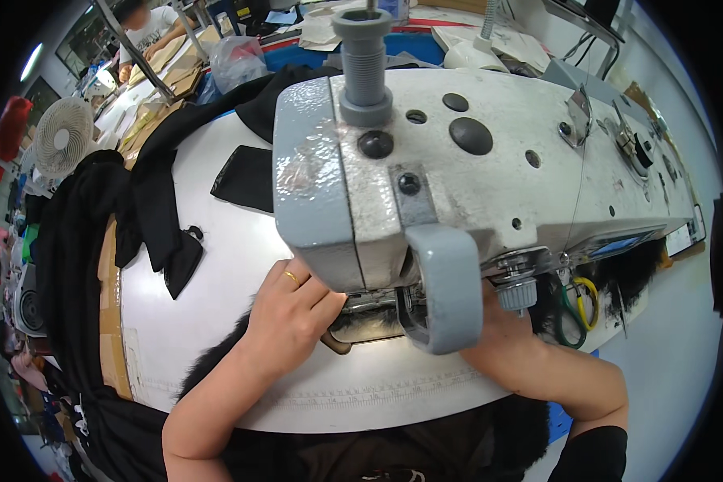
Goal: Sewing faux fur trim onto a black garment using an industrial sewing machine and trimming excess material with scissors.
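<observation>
Black fur [209, 364] | left hand [287, 323]: fingers bent | right hand [502, 341]: fingers hidden | grasps: cannot tell | ruler markings [333, 399] on tabletop [165, 333]

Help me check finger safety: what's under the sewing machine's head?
Black fur shows there, beside the left hand. The sewing machine covers fingertips of the right hand, so what they touch is hidden.

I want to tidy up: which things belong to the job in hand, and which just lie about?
Likely in the job:
- bulky grey-and-white metal sewing machine
- left hand and right hand, both bare
- black furry material, partly hidden

Seemingly just lying about:
- scissors with green and yellow loop handles
- round white caged fan
- crumpled clear plastic bag
</observation>
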`<action>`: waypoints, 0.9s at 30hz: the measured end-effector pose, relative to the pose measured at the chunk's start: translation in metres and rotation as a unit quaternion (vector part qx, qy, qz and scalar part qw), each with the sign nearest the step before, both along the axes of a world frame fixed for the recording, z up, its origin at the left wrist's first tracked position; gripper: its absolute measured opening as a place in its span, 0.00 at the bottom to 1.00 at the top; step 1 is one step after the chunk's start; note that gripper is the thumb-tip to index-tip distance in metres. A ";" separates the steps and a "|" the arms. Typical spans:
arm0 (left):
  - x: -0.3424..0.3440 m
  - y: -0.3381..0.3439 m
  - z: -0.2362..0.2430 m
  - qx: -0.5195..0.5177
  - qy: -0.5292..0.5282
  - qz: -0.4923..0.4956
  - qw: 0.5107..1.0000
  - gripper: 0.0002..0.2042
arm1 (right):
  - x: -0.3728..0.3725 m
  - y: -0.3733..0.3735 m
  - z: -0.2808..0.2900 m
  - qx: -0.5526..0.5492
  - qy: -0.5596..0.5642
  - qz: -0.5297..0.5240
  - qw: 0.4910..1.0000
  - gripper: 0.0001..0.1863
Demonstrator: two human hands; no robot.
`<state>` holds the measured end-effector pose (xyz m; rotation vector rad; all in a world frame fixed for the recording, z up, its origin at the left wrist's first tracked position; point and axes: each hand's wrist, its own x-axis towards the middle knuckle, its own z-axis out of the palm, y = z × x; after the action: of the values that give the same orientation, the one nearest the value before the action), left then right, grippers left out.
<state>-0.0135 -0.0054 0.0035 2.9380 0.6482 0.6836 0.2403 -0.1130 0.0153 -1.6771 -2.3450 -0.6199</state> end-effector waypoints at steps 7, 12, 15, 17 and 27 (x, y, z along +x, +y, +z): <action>0.005 0.002 0.001 0.011 -0.007 -0.011 1.000 0.06 | 0.008 -0.001 -0.026 -0.050 -0.004 -0.005 0.999 0.09; 0.006 0.007 -0.016 0.031 -0.074 -0.012 0.997 0.05 | 0.015 -0.003 -0.024 -0.130 0.023 0.025 0.991 0.16; 0.002 0.007 -0.019 0.021 -0.053 -0.024 0.998 0.06 | 0.018 -0.005 -0.029 -0.513 0.228 -0.196 0.804 0.32; 0.006 0.003 -0.007 -0.011 -0.073 -0.002 0.997 0.06 | 0.013 -0.010 -0.016 -0.468 0.237 -0.187 0.830 0.30; 0.003 0.007 -0.014 0.007 -0.047 -0.037 0.998 0.14 | 0.006 -0.013 -0.009 -0.071 -0.127 -0.023 0.989 0.09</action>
<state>-0.0100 0.0021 -0.0101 2.9058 0.5253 0.8153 0.2466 -0.1258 0.0059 -1.8139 -2.5871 -0.7299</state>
